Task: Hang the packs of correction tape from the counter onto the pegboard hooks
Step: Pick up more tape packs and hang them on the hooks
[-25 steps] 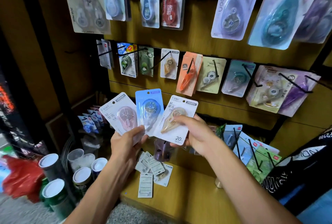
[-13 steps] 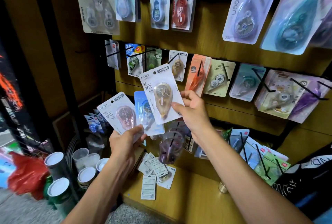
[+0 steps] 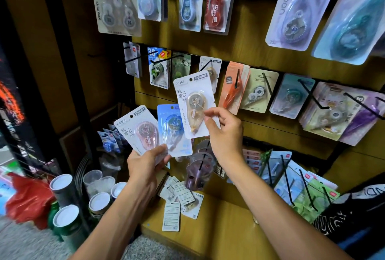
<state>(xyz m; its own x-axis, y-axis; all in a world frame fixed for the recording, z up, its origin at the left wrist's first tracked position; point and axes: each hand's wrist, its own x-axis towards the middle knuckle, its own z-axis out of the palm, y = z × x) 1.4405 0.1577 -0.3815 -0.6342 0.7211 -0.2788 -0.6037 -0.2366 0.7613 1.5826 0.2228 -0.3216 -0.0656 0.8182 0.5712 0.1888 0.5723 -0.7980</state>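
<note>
Black hooks (image 3: 313, 96) jut fwd, packs crowd pegboard (image 3: 245, 51), counter (image 3: 218, 228) mostly bare

Single view only: head-worn wide-angle camera, aimed forward and down. Pegboard (image 3: 260, 55) faced at close range, seen slightly from left, filling upper and right frame. Counter (image 3: 218, 228) viewed steeply from above at bottom centre. Both forearms seen entering from lower edge, left hand (image 3: 145, 166) and right hand (image 3: 225, 132) near frame centre. Edges bent by lens distortion. No second view, no overlap.
</note>
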